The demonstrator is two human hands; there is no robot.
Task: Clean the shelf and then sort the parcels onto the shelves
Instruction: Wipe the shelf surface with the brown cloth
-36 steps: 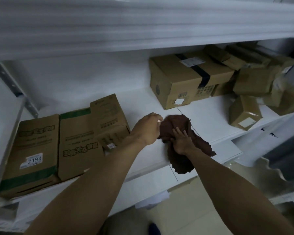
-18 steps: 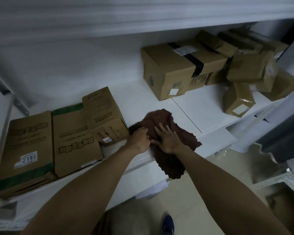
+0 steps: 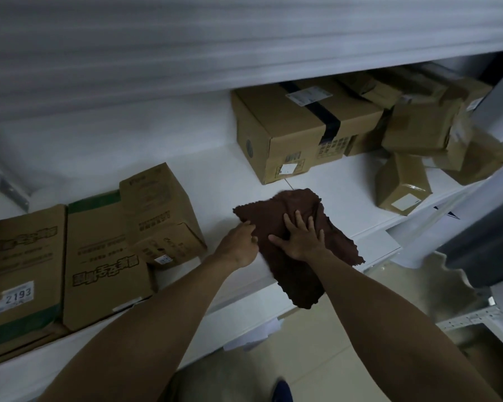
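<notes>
**Control:** Report the cloth's position.

**Operator:** I see the dark brown, ragged-edged cloth (image 3: 273, 216) lying on the white shelf board (image 3: 215, 181), its near end hanging over the front edge. Printed cardboard parcels (image 3: 99, 256) lie to its left. A large brown carton with black tape (image 3: 288, 126) stands behind it.

**Control:** Hands?

**Operator:** The right hand (image 3: 299, 239) presses flat on the cloth, fingers spread. The left hand (image 3: 240, 245) touches the cloth's left edge; I cannot tell whether it pinches.

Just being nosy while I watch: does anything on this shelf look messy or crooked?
Yes. The parcels at the right end are heaped at angles, with one small box tilted in front. The brown cloth also hangs over the front edge of the shelf.
</notes>
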